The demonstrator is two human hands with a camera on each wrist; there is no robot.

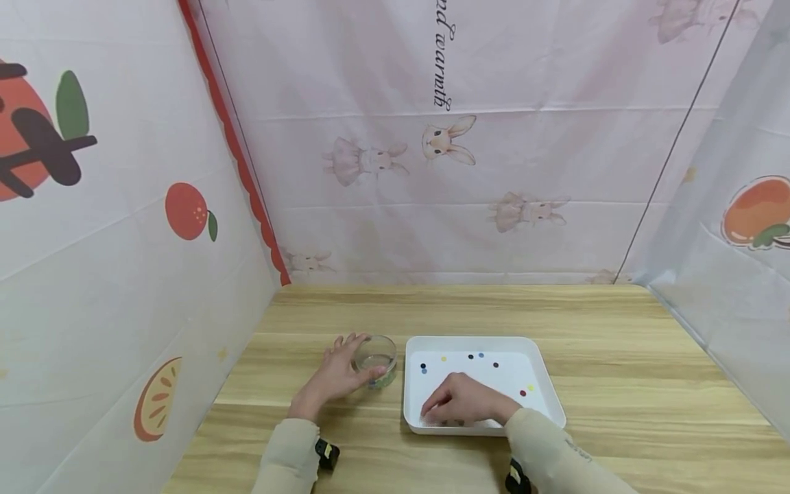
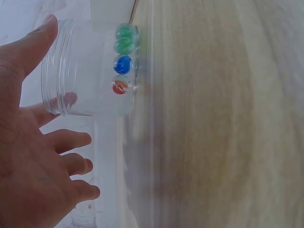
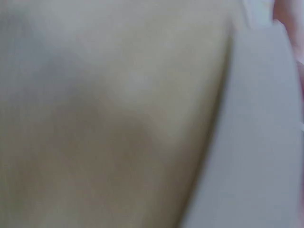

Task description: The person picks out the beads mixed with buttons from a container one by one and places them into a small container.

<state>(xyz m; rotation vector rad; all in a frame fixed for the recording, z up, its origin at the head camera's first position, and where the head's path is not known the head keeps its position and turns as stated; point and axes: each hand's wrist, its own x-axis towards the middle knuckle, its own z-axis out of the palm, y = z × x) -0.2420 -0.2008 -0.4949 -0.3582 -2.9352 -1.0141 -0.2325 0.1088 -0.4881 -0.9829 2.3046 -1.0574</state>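
Note:
A clear glass jar (image 2: 88, 71) stands on the table with several glass marbles (image 2: 122, 64), green, blue and orange-red, at its bottom. My left hand (image 1: 336, 377) grips the jar near its mouth between thumb and index finger; the other fingers stick out beside it. To the right lies a white tray (image 1: 549, 401) with several small round pieces (image 1: 496, 365) in black, blue, yellow and red. Over the tray's front left corner my right hand (image 1: 465, 400) reaches down, fingers bent and tips low by the tray floor. I cannot tell whether it pinches anything.
The wood-grain table (image 1: 642, 384) extends around tray and jar. Printed cloth walls (image 1: 395, 240) enclose it at the back and on both sides. In the right wrist view the tray's outer side (image 3: 251, 128) runs close along the right.

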